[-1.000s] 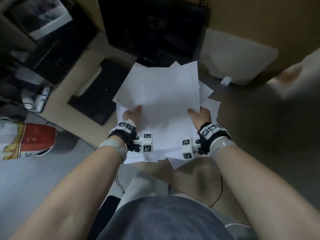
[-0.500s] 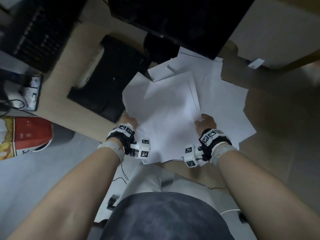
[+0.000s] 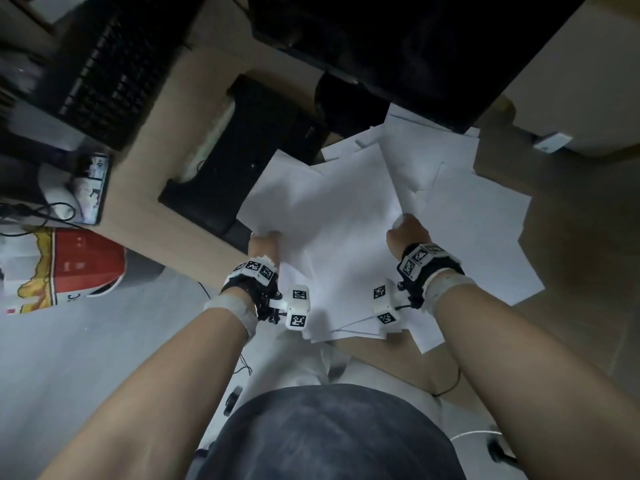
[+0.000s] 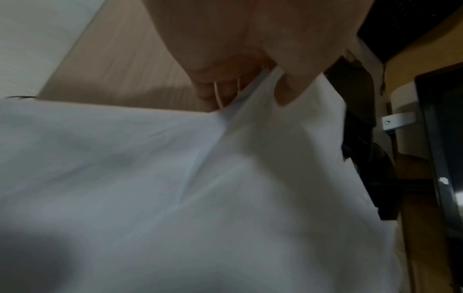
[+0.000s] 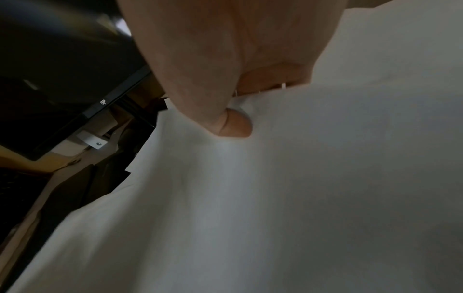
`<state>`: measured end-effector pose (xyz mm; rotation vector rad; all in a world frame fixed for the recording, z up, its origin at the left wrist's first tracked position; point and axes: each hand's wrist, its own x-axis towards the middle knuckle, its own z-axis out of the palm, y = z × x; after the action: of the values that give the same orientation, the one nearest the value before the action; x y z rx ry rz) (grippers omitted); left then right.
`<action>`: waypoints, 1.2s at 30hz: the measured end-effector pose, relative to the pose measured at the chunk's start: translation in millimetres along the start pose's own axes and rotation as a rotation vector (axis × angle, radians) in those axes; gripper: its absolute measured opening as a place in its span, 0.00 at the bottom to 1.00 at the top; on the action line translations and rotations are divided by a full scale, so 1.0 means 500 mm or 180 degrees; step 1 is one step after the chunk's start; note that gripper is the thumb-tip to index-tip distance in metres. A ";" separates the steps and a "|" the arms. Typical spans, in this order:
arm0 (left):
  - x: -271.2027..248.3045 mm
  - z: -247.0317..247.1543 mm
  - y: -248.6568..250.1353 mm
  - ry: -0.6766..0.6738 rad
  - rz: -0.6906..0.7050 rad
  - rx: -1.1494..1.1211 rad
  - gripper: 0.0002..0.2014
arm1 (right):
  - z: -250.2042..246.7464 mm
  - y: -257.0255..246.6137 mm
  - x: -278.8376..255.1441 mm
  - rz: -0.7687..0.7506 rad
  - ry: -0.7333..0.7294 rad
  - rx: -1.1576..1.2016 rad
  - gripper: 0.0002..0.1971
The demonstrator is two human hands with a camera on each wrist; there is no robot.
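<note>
A loose stack of white paper sheets (image 3: 339, 237) lies fanned out on the wooden desk (image 3: 166, 109) in front of me. My left hand (image 3: 265, 242) pinches the stack's left edge, thumb on top and fingers under, as the left wrist view shows on the paper (image 4: 225, 178). My right hand (image 3: 407, 230) grips the right side of the top sheets, thumb pressed onto the paper (image 5: 300, 178) and fingers curled beneath. More sheets (image 3: 485, 216) spread out to the right, beyond the right hand.
A black monitor (image 3: 398, 39) stands at the back over the papers. A black flat device (image 3: 242, 161) lies left of the stack, a black keyboard (image 3: 104, 64) further left. A red and white bucket (image 3: 59, 268) sits on the floor at left.
The papers have come down from a raised, gathered bundle and now lie spread wider on the desk. Both hands stay at the stack's two sides; the view has shifted forward.
</note>
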<state>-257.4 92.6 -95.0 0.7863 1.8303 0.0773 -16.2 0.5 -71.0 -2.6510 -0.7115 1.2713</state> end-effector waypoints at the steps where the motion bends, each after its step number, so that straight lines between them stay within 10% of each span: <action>1: -0.004 0.005 0.005 0.0097 0.0040 -0.0088 0.22 | 0.002 0.001 0.003 -0.0002 -0.0098 -0.0090 0.16; 11: -0.012 0.021 0.044 0.0691 0.0581 -0.0456 0.21 | -0.009 0.024 0.011 -0.0080 -0.0115 0.0098 0.23; 20: -0.030 -0.005 0.049 0.0197 0.0518 0.0801 0.22 | 0.023 0.015 -0.004 -0.0542 -0.0526 0.0523 0.34; 30: -0.065 0.040 0.051 0.0063 0.0848 0.0489 0.50 | 0.066 0.030 -0.046 0.0231 -0.0069 0.0236 0.37; 36: -0.042 0.027 0.068 0.0147 0.0539 -0.0487 0.57 | 0.070 0.044 -0.047 0.0313 -0.0555 0.0813 0.38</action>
<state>-225.3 103.4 -69.3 0.8350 1.7745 0.3433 -47.3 -33.1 -83.3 -2.4177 -0.4092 1.5206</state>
